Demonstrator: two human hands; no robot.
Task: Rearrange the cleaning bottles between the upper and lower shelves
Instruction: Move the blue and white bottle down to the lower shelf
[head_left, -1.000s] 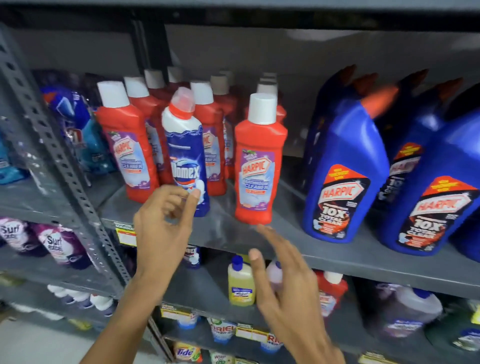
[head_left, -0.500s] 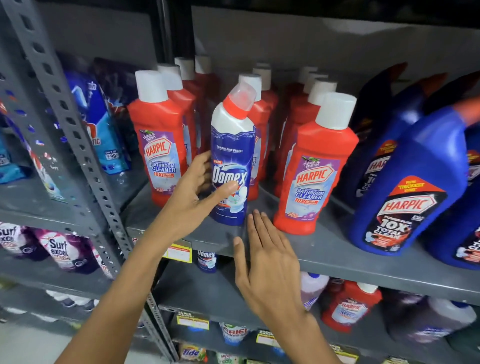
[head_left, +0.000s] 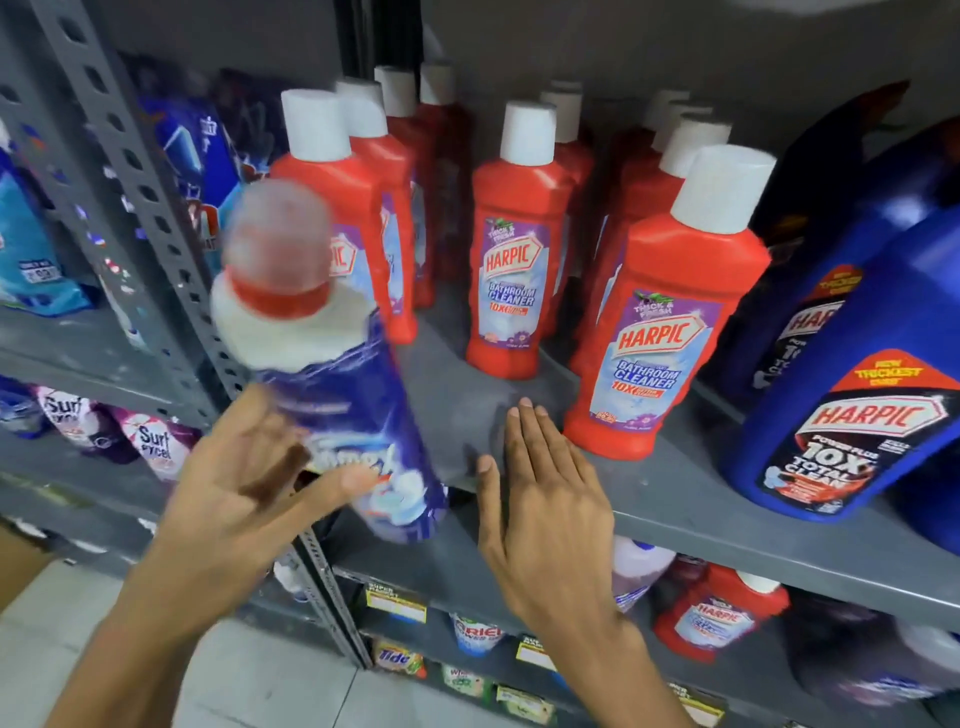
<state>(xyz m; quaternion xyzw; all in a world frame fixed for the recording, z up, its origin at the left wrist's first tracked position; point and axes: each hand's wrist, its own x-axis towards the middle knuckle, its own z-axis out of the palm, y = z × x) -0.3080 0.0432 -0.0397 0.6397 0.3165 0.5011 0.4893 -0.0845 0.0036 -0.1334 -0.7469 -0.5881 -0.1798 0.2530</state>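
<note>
A blue-and-white Domex bottle (head_left: 343, 395) with a red collar and clear cap leans toward me past the front edge of the upper shelf (head_left: 675, 499), blurred by motion. My left hand (head_left: 244, 499) grips its lower body, thumb on the label side and fingers behind. My right hand (head_left: 540, 499) is flat and open over the shelf edge, touching no bottle, just left of a red Harpic bathroom cleaner bottle (head_left: 660, 332). More red Harpic bottles (head_left: 511, 270) stand in rows behind. On the lower shelf, a small red Harpic bottle (head_left: 722, 613) stands partly hidden.
Large blue Harpic bottles (head_left: 852, 415) crowd the upper shelf's right side. A perforated grey upright (head_left: 156, 208) splits this bay from the left one, which holds blue pouches and Surf Excel packs (head_left: 150, 441). Bare shelf shows between the red bottles. Price tags line the lower shelf edges.
The Domex bottle stood upright on the upper shelf; my left hand closed on it and has tipped and pulled it off the front edge. My right hand stayed near the shelf edge.
</note>
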